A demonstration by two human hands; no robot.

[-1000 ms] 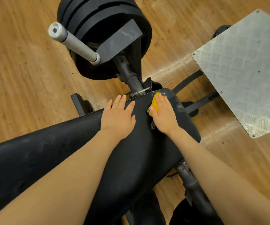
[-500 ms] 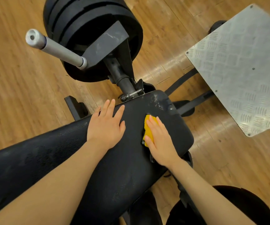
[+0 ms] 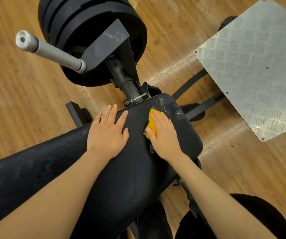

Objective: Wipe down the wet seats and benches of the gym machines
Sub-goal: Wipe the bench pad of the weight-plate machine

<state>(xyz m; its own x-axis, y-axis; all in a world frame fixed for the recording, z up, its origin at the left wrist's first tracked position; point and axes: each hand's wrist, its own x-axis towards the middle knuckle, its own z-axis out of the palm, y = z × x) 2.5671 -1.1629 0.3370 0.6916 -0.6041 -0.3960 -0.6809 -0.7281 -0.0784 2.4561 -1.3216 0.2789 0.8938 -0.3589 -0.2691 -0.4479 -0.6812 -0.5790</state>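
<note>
A long black padded bench (image 3: pixel 125 178) runs from the lower left to the middle of the view. Water droplets glisten on its far end (image 3: pixel 164 102). My left hand (image 3: pixel 107 133) lies flat on the pad with fingers spread. My right hand (image 3: pixel 164 135) presses a yellow cloth (image 3: pixel 151 123) against the pad near the far end, fingers laid over it and thumb along its edge. Most of the cloth is hidden under the hand.
Beyond the bench end stand stacked black weight plates (image 3: pixel 90 35) on a frame with a grey steel bar (image 3: pixel 51 52) jutting left. A checkered metal footplate (image 3: pixel 252 66) lies at the right on the wooden floor (image 3: pixel 18 100). My dark-clad knee (image 3: pixel 242 218) shows at the bottom right.
My right hand drew the cloth back from the bench's far end, then pushed it forward again toward the wet end. My left hand stayed flat on the pad.
</note>
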